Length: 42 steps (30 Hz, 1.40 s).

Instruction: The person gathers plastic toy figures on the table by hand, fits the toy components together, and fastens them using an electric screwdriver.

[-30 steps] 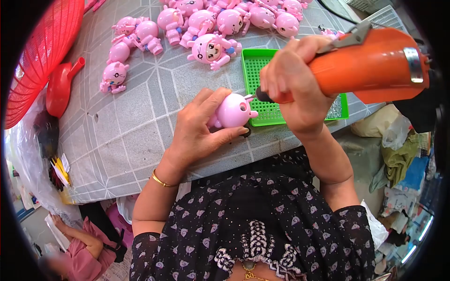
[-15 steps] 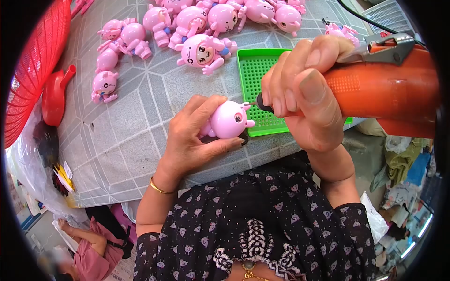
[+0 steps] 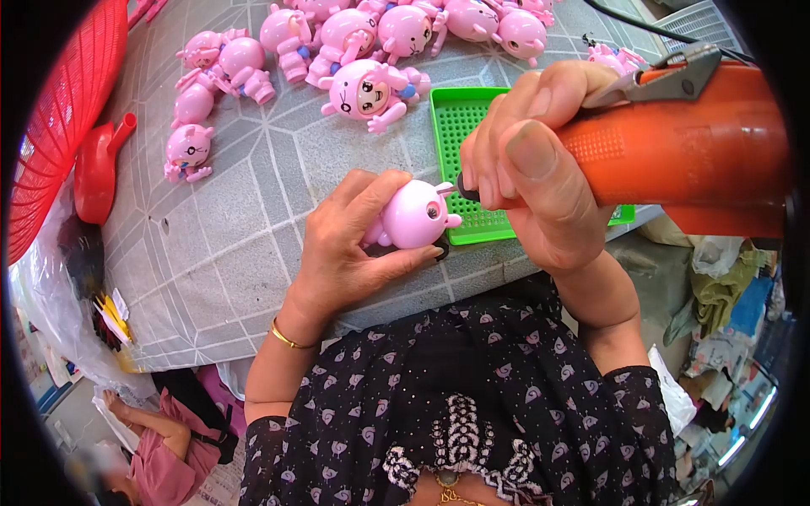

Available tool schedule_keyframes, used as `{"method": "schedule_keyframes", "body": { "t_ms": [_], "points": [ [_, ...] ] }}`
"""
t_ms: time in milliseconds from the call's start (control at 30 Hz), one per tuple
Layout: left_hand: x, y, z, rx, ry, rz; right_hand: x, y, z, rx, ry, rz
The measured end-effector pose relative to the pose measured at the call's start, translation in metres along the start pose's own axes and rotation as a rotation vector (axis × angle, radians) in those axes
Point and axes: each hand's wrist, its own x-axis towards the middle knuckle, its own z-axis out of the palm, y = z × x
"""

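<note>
My left hand (image 3: 350,240) is wrapped round a pink toy figure (image 3: 415,216), with its round head turned toward the right. In my right hand (image 3: 540,164) is an orange electric screwdriver (image 3: 666,139), lying sideways with a grey lever along its top. Its thin bit points left and meets the toy's head beside a small ear; the very tip is hidden there. Just behind both hands is a shallow green perforated tray (image 3: 456,126). A finished-looking pink figure with a printed face (image 3: 367,91) lies on the table beyond my left hand.
Several more pink figures (image 3: 346,38) lie along the far side of the patterned tablecloth (image 3: 245,185). At the left are a red basket (image 3: 63,110) and a red plastic piece (image 3: 97,173). A black cable (image 3: 629,25) crosses the upper right. Another person (image 3: 173,434) sits at lower left.
The screwdriver and my right hand have shifted slightly left, bringing the bit further toward the toy's head. My left hand keeps hold of the toy almost unmoved.
</note>
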Motion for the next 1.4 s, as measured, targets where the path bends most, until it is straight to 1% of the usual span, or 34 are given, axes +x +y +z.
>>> {"method": "schedule_keyframes", "body": {
  "t_ms": [133,200,300,400,700,733,800,833,900,933,967,1033,1067,1133,1200,1267,1333,1400],
  "points": [
    [0.000,0.002,-0.001,0.016,-0.017,-0.011,0.002,-0.004,0.003,-0.079,-0.004,0.003],
    [0.000,0.003,0.000,0.007,-0.018,-0.033,0.002,-0.004,0.005,-0.054,0.010,0.002],
    [0.000,0.002,-0.001,0.024,0.015,0.010,0.003,-0.004,0.009,-0.015,0.019,-0.003],
    [0.001,0.002,-0.004,0.076,0.004,0.034,0.004,-0.003,0.014,0.008,0.013,-0.021],
    [-0.007,0.003,-0.004,0.130,0.026,0.034,0.006,-0.001,0.022,0.054,0.016,-0.072],
    [-0.006,0.002,-0.005,0.115,0.021,0.040,0.004,-0.003,0.016,0.163,0.016,0.040],
    [-0.006,0.000,-0.005,0.099,0.011,0.041,0.006,-0.012,0.012,0.345,0.107,0.045],
    [-0.006,-0.003,-0.005,0.084,0.016,0.055,0.008,-0.013,0.004,0.380,0.109,-0.015],
    [-0.007,-0.006,-0.004,0.070,0.003,0.068,0.013,-0.019,-0.002,0.421,0.181,-0.113],
    [-0.006,-0.007,-0.004,0.061,0.012,0.113,0.013,-0.019,-0.008,0.401,0.147,-0.155],
    [-0.005,-0.008,-0.004,0.053,0.023,0.161,0.010,-0.020,-0.012,0.401,0.160,-0.159],
    [-0.003,-0.007,-0.005,0.059,0.003,0.158,0.002,-0.021,-0.017,0.240,0.109,-0.078],
    [-0.003,-0.007,-0.005,0.064,-0.002,0.151,-0.001,-0.019,-0.017,0.241,0.115,-0.079],
    [-0.001,-0.007,-0.005,0.062,0.005,0.162,-0.007,-0.012,-0.016,0.416,0.178,-0.005],
    [-0.001,-0.007,-0.006,0.056,0.014,0.167,-0.014,-0.006,-0.019,0.363,0.192,-0.003],
    [-0.002,-0.004,-0.007,0.010,-0.068,0.040,-0.023,-0.005,-0.023,0.305,0.206,0.005],
    [-0.004,-0.003,-0.005,0.016,-0.061,0.004,-0.032,-0.008,-0.026,0.142,0.171,0.061],
    [-0.005,0.000,-0.005,0.049,-0.057,-0.034,-0.039,-0.009,-0.025,0.161,0.174,0.082]
  ]
}}
